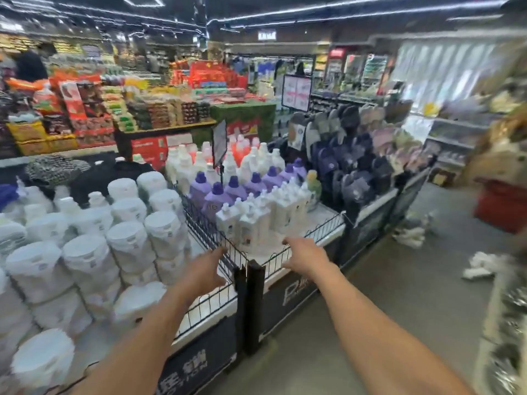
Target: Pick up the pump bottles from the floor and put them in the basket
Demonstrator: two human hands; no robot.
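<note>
At the far left, stacked white round packs (pixel 85 252) are seen filling a neighbouring bin. Just right of them the left hand (pixel 204 270) is held out over the wire divider, fingers straight and loosely spread, with nothing gripped. A black corner post (pixel 253 280) of the wire basket (pixel 328 225) stands between the 2 hands. Inside the basket, white pump bottles (pixel 256 220) are packed upright in rows, with purple bottles (pixel 225 192) behind them. The right hand (pixel 306 256) is extended over the basket's front rail, likewise relaxed and empty; it is near the closest bottles, and no contact can be made out.

Further right, dark slippers (pixel 356 166) are racked. On the grey floor (pixel 399 295), well apart from the basket, 2 groups of white objects are seen: a near cluster (pixel 410 232) and a far cluster (pixel 482 265). Their pumps are lost in blur, but they are judged to be the bottles left to collect. A red crate (pixel 502 206) stands beyond them.

With both hands empty at the basket, the step in hand is judged to fall between a placement and a pickup. A turn to the right and a stoop to the floor are called for next, with the bottles gripped firmly and then stood upright in the free space at the basket's front.
</note>
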